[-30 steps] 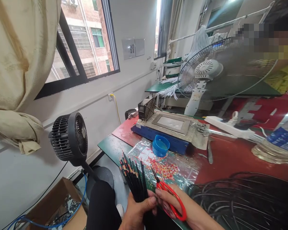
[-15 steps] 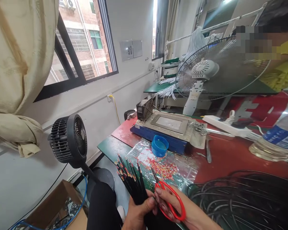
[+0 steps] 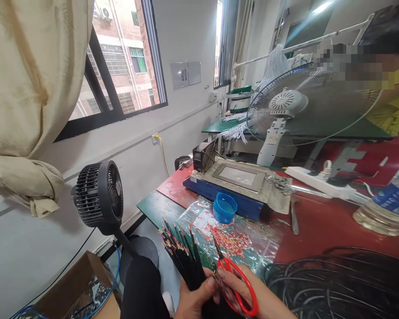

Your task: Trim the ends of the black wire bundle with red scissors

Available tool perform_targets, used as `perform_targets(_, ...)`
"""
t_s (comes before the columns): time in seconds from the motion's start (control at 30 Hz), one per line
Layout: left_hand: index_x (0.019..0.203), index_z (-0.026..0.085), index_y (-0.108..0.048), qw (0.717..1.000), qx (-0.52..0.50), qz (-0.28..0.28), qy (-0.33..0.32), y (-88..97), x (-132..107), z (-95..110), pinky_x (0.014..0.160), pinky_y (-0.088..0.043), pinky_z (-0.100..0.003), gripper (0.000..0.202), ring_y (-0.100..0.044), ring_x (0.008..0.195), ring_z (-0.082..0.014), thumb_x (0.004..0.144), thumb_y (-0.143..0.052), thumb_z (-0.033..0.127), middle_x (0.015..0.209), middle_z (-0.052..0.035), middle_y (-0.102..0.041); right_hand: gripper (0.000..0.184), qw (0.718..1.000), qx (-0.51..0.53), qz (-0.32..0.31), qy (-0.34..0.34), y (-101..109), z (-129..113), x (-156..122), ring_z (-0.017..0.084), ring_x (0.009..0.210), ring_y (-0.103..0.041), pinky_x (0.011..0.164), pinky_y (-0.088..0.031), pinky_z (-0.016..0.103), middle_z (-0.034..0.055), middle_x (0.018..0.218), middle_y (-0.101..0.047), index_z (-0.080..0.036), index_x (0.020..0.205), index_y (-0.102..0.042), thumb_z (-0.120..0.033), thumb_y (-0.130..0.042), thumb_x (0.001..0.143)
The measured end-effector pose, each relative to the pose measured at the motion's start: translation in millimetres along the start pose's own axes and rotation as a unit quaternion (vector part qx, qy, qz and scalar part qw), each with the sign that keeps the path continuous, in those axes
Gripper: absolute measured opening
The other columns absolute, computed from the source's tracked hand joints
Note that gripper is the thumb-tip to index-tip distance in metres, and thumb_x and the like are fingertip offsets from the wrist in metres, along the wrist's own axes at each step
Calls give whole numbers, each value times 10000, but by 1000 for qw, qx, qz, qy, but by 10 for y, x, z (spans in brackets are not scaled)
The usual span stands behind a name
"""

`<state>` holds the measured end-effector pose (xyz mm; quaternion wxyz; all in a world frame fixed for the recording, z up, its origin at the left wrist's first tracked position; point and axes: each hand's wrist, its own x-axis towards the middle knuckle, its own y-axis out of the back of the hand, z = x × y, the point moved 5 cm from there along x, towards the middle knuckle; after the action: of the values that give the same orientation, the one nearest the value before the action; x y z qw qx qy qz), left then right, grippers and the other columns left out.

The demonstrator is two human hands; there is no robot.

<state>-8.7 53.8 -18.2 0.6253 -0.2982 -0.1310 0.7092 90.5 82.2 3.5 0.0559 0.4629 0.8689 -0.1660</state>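
Observation:
My left hand (image 3: 193, 299) grips a bundle of black cables (image 3: 181, 252) at the bottom of the view; their stripped ends fan up and to the left, showing red and yellow cores. My right hand (image 3: 244, 294) holds red-handled scissors (image 3: 234, 283), blades shut and pointing up-left beside the bundle. Both hands touch just in front of the table's near edge. Below them lies a clear plastic sheet (image 3: 252, 237) strewn with small red and yellow insulation bits.
On the red table (image 3: 319, 221) stand a blue-based heating machine (image 3: 232, 181), a blue cap (image 3: 224, 207), a white power strip (image 3: 319, 184), a water bottle (image 3: 390, 199) and a coil of black cable (image 3: 346, 283). A white fan (image 3: 286, 106), black floor fan (image 3: 99, 197), cardboard box (image 3: 76, 288); a person in yellow (image 3: 394, 102) at right.
The view has shifted slightly; both hands sit a little lower in the frame. The grip on the cable bundle and scissors is unchanged.

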Motion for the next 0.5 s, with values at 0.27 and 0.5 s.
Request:
perform_targets(0.27,663,133,-643,999,-2,46,4,61,13,-12,531,-377,-279,320,-519,437,-113,509,-782,376,411,6,-578,546,999,22,29,-9,51,93,22,66,407,-378,425,-256,205,-44,433,-436,-163,546,-489,-687,-579,669)
perform_targets(0.5,626,142,-648,1000,12,21,4,37,27,-40,532,-370,-287,310,-520,447,-115,508,-778,398,421,-1,-573,588,1000,-14,21,0,31,53,21,64,390,-373,421,-244,210,-36,421,-436,-158,511,-482,-721,-537,673)
